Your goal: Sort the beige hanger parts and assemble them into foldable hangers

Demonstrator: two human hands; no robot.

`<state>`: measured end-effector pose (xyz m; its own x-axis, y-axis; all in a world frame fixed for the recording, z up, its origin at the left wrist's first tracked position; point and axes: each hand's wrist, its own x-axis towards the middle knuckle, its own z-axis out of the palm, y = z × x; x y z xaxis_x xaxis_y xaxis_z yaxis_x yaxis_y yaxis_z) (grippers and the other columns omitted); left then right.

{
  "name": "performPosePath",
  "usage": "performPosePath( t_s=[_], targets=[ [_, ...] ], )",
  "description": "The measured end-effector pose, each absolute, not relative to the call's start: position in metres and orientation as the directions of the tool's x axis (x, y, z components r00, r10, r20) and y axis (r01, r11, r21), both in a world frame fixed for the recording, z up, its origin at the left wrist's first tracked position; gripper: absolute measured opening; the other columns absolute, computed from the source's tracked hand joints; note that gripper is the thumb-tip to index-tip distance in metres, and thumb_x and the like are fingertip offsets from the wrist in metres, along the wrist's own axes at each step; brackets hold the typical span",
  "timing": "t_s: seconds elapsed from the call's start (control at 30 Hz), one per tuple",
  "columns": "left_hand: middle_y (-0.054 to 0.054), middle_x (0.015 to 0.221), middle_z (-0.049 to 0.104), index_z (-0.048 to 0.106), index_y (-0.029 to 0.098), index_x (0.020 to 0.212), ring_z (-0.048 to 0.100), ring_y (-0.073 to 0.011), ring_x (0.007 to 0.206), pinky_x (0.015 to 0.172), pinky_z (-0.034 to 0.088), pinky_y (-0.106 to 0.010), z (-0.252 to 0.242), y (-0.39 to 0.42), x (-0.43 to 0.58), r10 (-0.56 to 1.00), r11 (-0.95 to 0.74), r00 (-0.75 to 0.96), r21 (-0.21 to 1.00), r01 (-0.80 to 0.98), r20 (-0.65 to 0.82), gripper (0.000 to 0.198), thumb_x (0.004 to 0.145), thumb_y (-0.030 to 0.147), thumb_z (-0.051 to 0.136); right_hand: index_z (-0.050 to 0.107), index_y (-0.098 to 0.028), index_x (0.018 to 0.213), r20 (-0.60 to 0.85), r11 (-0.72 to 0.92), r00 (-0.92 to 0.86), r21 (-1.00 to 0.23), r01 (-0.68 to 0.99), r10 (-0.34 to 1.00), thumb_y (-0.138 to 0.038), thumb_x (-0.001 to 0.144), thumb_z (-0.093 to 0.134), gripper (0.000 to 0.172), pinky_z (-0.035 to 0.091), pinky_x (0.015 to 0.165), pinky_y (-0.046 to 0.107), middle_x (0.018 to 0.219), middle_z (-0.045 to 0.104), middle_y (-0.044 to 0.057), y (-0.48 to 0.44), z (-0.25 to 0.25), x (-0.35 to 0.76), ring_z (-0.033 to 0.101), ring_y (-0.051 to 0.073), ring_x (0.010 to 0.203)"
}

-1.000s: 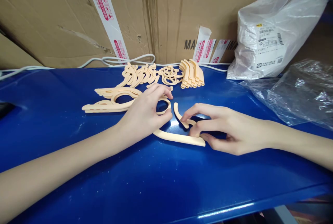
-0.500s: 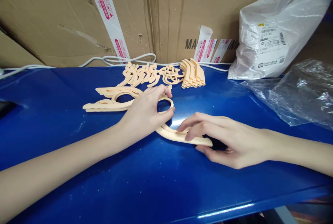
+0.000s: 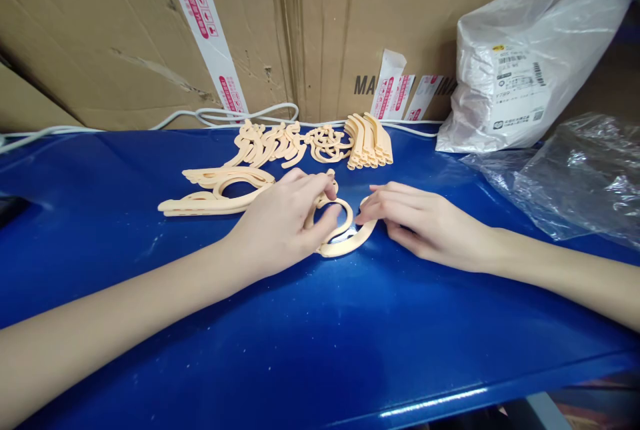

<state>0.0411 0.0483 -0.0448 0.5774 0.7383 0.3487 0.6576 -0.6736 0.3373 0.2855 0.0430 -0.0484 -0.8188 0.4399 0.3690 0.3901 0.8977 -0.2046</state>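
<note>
Between my hands a curved cream plastic piece (image 3: pixel 350 244) lies low over the blue table, with a hooked ring part beside it. My left hand (image 3: pixel 295 217) is closed on its left end, thumb and fingers around the ring part. My right hand (image 3: pixel 420 220) pinches the other, upturned end of the curved piece. To the left lie folded cream pieces (image 3: pixel 210 202), partly behind my left hand. Behind them are piles of small curved cream parts (image 3: pixel 270 143), a heap of hook-shaped parts (image 3: pixel 327 143) and a row of cream arms (image 3: pixel 369 141).
Large cardboard boxes (image 3: pixel 320 30) stand along the back of the blue table (image 3: pixel 300 343). A white cable (image 3: pixel 240 115) runs before them. At the right are a white plastic parcel (image 3: pixel 520 77) and clear crumpled film (image 3: pixel 585 177). A dark object (image 3: pixel 11 209) sits at the left edge.
My right hand has moved up and left, and the arm of the curved piece has swung upward with it. The ring part has shifted slightly right; my left hand stays nearly in place.
</note>
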Motion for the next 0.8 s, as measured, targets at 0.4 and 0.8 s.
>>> performPosePath(
  t_s=[0.4, 0.8],
  targets=[
    [-0.010, 0.096, 0.067, 0.057, 0.011, 0.112, 0.061, -0.0249, 0.092, 0.070, 0.048, -0.034, -0.040, 0.044, 0.039, 0.651, -0.728, 0.709, -0.040, 0.684, 0.272, 0.031, 0.089, 0.004, 0.039, 0.062, -0.018, 0.105, 0.422, 0.781, -0.668, -0.199, 0.592, 0.613, -0.015, 0.090, 0.053, 0.018, 0.051, 0.076, 0.032, 0.094, 0.063, 0.007, 0.047, -0.047, 0.289, 0.061, 0.020, 0.088],
    [-0.013, 0.100, 0.069, 0.061, 0.013, 0.101, 0.063, -0.0329, 0.093, 0.076, 0.052, -0.047, -0.027, 0.021, 0.038, 0.623, -0.709, 0.698, -0.124, 0.695, 0.353, 0.021, 0.087, 0.027, 0.054, 0.057, -0.014, 0.124, 0.342, 0.795, -0.717, -0.258, 0.550, 0.607, -0.041, 0.095, 0.055, 0.039, 0.045, 0.094, 0.040, 0.117, 0.067, 0.011, 0.042, -0.039, 0.284, 0.061, 0.024, 0.106]
  ],
)
